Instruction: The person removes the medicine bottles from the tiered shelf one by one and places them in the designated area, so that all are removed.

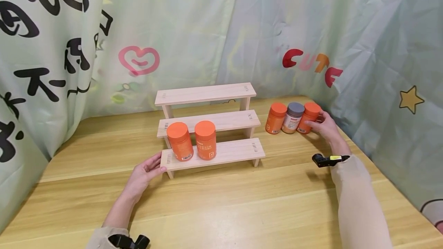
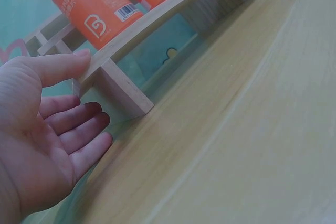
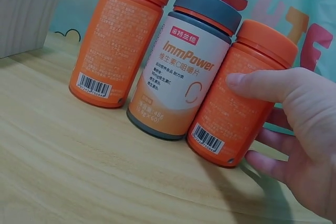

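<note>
Between the thumb and fingers of my right hand [image 1: 327, 128] stands an orange bottle [image 3: 226, 119], grasped by its body, thumb on the printed front and fingers round the far side. Its long axis is upright, and it lies to the left of my palm, so its other flank faces a grey-lidded bottle [image 3: 178, 72], touching or just beside it. Past that one, farther from my grip, stands another orange bottle [image 3: 115, 45]. Well to the left again is the wooden rack [image 1: 238, 151], its lowest step bearing a pair of orange bottles [image 1: 206, 141]. My left hand [image 1: 142, 176] holds the rack's left end, thumb on the board, well apart from the bottle I grasp; my right is much the nearer.
</note>
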A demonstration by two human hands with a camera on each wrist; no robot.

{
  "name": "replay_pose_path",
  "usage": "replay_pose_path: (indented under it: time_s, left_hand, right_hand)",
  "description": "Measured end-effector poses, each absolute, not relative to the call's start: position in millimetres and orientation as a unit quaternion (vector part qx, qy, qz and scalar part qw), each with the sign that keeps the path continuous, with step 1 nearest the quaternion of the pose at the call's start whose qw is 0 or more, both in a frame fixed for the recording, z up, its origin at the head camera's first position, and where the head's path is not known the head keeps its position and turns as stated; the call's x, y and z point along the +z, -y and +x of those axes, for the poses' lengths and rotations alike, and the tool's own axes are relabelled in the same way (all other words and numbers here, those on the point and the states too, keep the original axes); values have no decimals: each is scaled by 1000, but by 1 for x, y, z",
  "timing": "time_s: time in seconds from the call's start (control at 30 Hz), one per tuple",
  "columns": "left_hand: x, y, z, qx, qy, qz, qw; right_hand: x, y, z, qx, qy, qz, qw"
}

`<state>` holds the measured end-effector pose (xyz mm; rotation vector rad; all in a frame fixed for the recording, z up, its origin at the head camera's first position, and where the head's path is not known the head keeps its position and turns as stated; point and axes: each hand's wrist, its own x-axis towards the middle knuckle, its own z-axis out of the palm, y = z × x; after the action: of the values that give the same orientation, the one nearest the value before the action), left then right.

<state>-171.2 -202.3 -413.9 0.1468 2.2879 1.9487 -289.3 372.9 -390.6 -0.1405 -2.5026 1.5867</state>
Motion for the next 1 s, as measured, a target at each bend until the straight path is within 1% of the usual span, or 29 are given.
replay_pose_path:
  time_s: [0.13,0.33,0.43,0.57,0.63,0.73,0.87,0.93,1.0]
  left_hand:
    - [-414,203,-170,645,-760,46,68]
    - [-413,204,-170,651,-755,48,69]
    - [-413,204,-169,650,-755,47,67]
    - [-412,204,-168,647,-758,46,66]
    - [-412,204,-169,646,-759,46,67]
    - [-412,203,-171,646,-759,49,68]
    - [-412,202,-173,651,-754,52,68]
    - [-412,202,-173,653,-753,51,67]
    - [-412,202,-173,653,-753,50,69]
  right_hand:
    - [-390,-373,-284,546,833,-42,84]
    - [-386,-381,-273,586,800,-40,120]
    - [-393,-397,-278,612,777,-23,147]
    - [-418,-429,-299,649,734,9,198]
    - [-422,-435,-303,657,722,34,216]
    - [-395,-413,-286,632,744,53,210]
    - [-336,-346,-245,566,802,61,181]
    - [-318,-318,-233,549,815,76,172]
    - [-309,-297,-227,563,806,99,154]
